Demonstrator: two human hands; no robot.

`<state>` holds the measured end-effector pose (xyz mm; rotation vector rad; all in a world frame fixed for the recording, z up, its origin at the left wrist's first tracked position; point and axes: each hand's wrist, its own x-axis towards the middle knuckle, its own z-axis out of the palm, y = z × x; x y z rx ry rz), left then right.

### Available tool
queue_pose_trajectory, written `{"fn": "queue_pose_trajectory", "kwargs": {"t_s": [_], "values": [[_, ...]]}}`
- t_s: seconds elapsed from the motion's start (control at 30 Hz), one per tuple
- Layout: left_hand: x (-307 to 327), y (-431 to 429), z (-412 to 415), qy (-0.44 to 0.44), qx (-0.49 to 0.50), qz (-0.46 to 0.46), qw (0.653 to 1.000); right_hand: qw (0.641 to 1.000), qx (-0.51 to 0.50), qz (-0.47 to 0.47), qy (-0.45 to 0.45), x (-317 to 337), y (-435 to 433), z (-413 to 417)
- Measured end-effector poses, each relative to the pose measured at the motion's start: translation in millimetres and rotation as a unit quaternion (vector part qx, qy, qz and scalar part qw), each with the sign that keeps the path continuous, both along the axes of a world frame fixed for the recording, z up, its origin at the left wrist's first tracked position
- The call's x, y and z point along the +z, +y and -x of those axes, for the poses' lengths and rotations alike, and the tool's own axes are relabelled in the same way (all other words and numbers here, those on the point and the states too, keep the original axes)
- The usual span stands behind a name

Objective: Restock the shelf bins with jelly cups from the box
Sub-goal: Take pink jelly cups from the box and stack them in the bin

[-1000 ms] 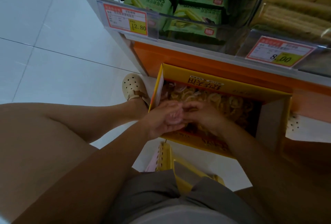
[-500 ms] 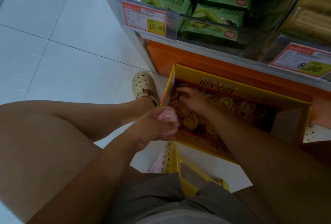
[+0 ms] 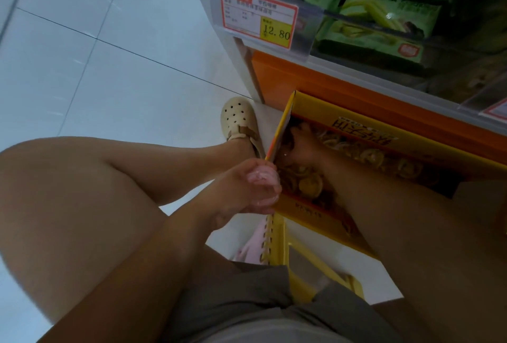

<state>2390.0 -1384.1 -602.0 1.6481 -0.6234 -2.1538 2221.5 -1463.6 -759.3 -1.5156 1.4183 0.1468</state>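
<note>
Pink jelly cups (image 3: 262,178) are gripped in the left hand (image 3: 241,191) (beside the box (image 3: 315,209)); the grip of the right hand (image 3: 304,147), inside it, cannot be told.

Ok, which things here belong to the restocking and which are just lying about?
Job: box; cups in it; left hand gripping pink cups; right hand inside the box.
Lying about: matcha cookies; price tag; shoe.

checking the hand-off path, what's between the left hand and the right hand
In the head view, the box's yellow side wall stands between the left hand, which holds pink jelly cups, and the right hand inside.
</note>
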Motion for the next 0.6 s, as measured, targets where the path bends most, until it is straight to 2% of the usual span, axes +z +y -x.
{"fn": "queue_pose_trajectory", "kwargs": {"t_s": [0.1,0.27,0.37,0.6], "values": [[-1,0,5,-0.011,-0.005,-0.014,1.0,0.998,-0.004,-0.023,-0.055,6,3,1],[-4,0,13,-0.053,-0.041,-0.022,0.997,0.987,-0.079,-0.087,-0.109,0,15,12],[-6,3,12,-0.061,-0.049,-0.012,0.997,0.982,-0.095,-0.129,-0.102,-1,16,17],[-1,5,19,-0.08,-0.051,0.0,0.995,0.984,-0.02,-0.166,-0.062,7,10,18]]}}
